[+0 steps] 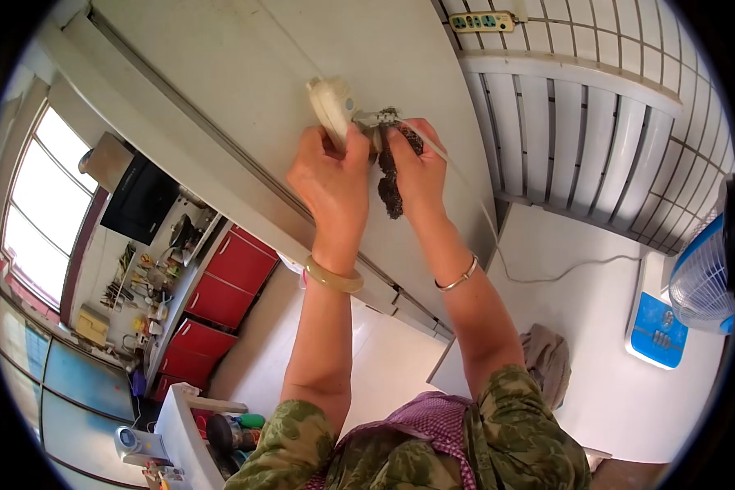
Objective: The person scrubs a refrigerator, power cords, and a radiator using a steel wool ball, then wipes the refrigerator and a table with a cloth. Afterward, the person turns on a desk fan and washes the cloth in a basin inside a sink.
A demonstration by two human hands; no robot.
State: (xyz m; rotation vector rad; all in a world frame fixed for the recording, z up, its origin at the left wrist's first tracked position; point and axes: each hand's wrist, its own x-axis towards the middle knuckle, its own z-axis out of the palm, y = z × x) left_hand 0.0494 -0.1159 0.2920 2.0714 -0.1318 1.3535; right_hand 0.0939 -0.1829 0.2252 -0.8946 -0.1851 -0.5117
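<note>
My left hand (pixel 332 180) is closed, its thumb and fingers round the lower end of an off-white, rounded plastic piece (pixel 331 104) in front of a large pale panel (pixel 384 49). Close beside it, my right hand (pixel 416 171) pinches a dark, lumpy, fuzzy strip (pixel 389 192) that hangs down between the two hands. A light grey band or clip (pixel 376 118) spans the gap at my fingertips. From near my right hand a thin pale cord (pixel 425 135) runs down to the right. What my thumbs press on is partly hidden.
A white table (pixel 572 327) on the right bears a blue-and-white scale-like device (pixel 657 327), a fan (pixel 698 273) and a cord. A towel (pixel 547 359) hangs near my right elbow. Red cabinets (pixel 220 286) and a cluttered counter (pixel 180 286) stand left. A power strip (pixel 482 22) is on the tiled wall.
</note>
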